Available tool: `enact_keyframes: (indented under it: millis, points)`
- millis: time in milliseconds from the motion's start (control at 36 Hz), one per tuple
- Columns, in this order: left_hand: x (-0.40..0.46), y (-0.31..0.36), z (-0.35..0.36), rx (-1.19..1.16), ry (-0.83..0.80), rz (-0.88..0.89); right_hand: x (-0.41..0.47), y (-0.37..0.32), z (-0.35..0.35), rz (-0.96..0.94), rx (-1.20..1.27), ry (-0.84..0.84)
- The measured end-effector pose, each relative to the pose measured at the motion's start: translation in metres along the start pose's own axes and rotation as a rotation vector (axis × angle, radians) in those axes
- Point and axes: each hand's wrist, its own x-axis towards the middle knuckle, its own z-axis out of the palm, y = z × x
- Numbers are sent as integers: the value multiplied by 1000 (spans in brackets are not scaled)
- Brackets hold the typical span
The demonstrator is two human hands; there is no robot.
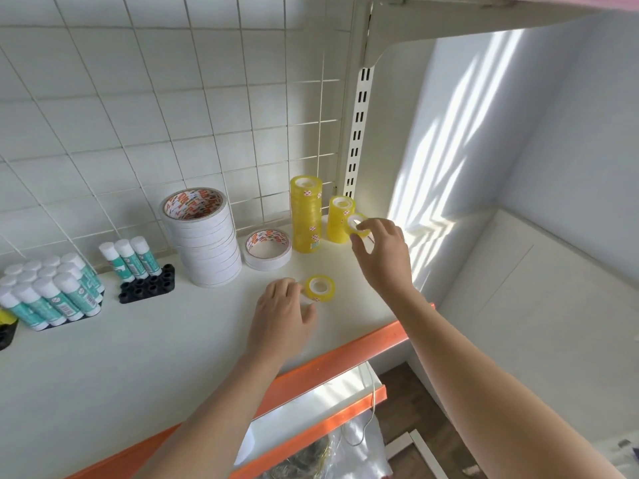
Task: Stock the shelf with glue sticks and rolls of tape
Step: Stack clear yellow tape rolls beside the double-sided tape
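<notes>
My right hand (382,252) pinches a small yellow tape roll (357,224), held tilted just in front of a short stack of yellow rolls (339,219). A taller yellow stack (306,216) stands to its left. My left hand (281,312) holds another yellow tape roll (320,288) lying on the white shelf (138,357), with its fingers curled around the roll's left side. A tall stack of white double-sided tape (204,240) and a low one (267,248) stand further left. Glue sticks (52,292) with white caps fill a black holder at the far left. Three more glue sticks (131,257) stand in a second holder (148,285).
A white wire grid (173,115) backs the shelf and a slotted upright (358,133) marks its right end. An orange strip (311,368) runs along the shelf's front edge. A lower shelf (311,406) and plastic bags (345,451) lie below. A sunlit wall stands to the right.
</notes>
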Motion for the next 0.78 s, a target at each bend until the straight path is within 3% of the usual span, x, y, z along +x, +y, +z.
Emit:
enact_keyframes:
  millis: [139, 333, 500, 778]
  points:
    - [1, -1, 2, 10, 8, 2, 37, -1, 1, 16, 38, 16]
    - [2, 0, 2, 35, 12, -3, 66, -2, 13, 1, -14, -96]
    - [1, -1, 4, 49, 6, -6, 72, 0, 23, 19, -33, -191]
    - [2, -1, 4, 40, 14, -7, 72, 1, 26, 32, -3, -212]
